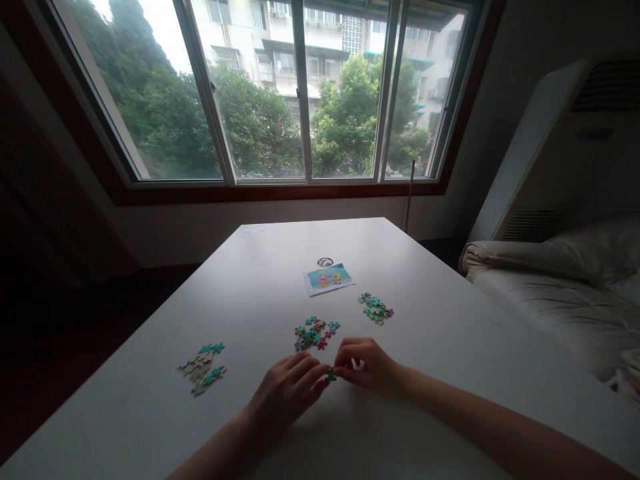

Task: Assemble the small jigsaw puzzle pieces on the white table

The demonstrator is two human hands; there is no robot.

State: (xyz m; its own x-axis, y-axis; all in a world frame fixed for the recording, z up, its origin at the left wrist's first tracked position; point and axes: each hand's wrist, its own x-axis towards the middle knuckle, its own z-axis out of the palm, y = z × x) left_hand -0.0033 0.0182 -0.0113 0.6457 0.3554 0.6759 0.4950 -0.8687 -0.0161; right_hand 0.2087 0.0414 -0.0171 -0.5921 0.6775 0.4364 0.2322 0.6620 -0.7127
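My left hand (pixel 287 390) and my right hand (pixel 365 365) meet near the front of the white table (pixel 440 333). Their fingertips pinch a small green puzzle piece (pixel 331 375) between them, low over the tabletop. Just beyond the hands lies a pile of teal and pink puzzle pieces (pixel 314 333). A second small pile (pixel 376 309) sits further right. A third pile of teal and beige pieces (pixel 203 368) lies to the left of my left hand.
A reference picture card (pixel 328 278) and a small round dark object (pixel 325 262) lie further back on the table. A bed with pale bedding (pixel 560 280) stands at the right, beneath a white floor-standing air conditioner. A large window fills the far wall.
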